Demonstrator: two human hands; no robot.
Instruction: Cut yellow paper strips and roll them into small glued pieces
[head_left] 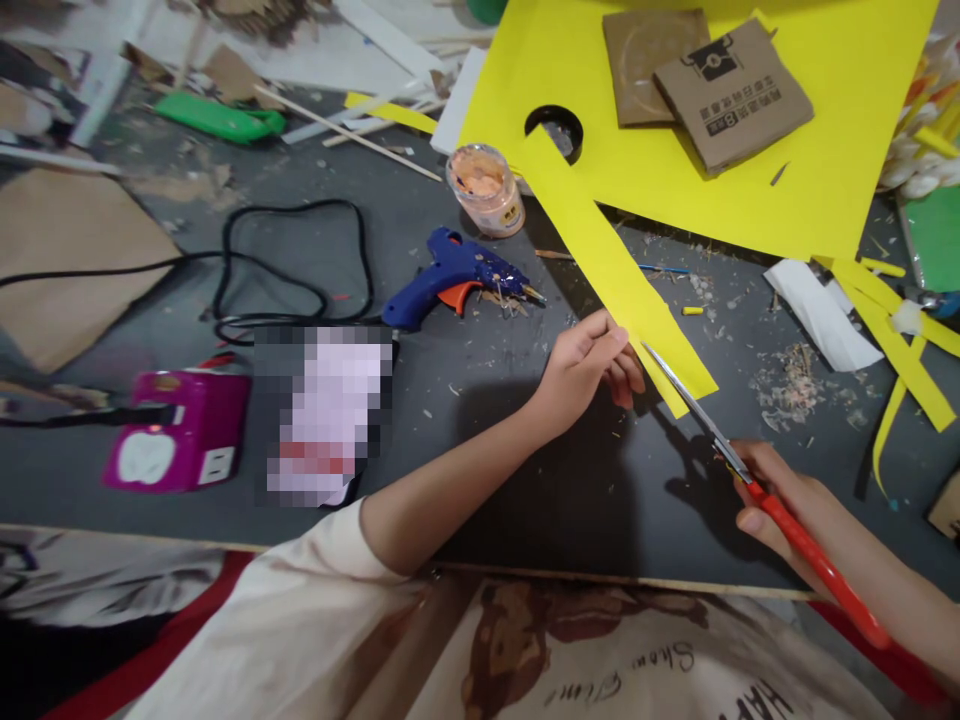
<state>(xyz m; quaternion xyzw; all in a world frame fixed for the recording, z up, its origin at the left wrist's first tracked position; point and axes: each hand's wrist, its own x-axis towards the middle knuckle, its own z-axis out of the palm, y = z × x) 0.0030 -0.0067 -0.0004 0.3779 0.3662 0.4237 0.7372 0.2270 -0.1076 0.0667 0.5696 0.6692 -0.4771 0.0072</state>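
My left hand [589, 365] pinches the lower left edge of a long yellow paper strip [611, 265], its thumb lying on the strip. The strip slants from the upper left down toward my right hand. In my right hand [780, 490] is a pair of red-handled scissors [724, 445], fingers wrapped round the handles. The blades point up and left, and they lie in a lengthwise cut that splits the strip's near end into a narrow piece [666, 385] and a wider piece.
Left of the strip lie a blue glue gun [442, 280] and an open jar [486, 190]. A purple box [180, 430] and a blurred phone-like object [326, 415] are farther left. Behind is a yellow sheet [660, 190] with cardboard packets [731, 95]. Yellow scraps [896, 350] lie right.
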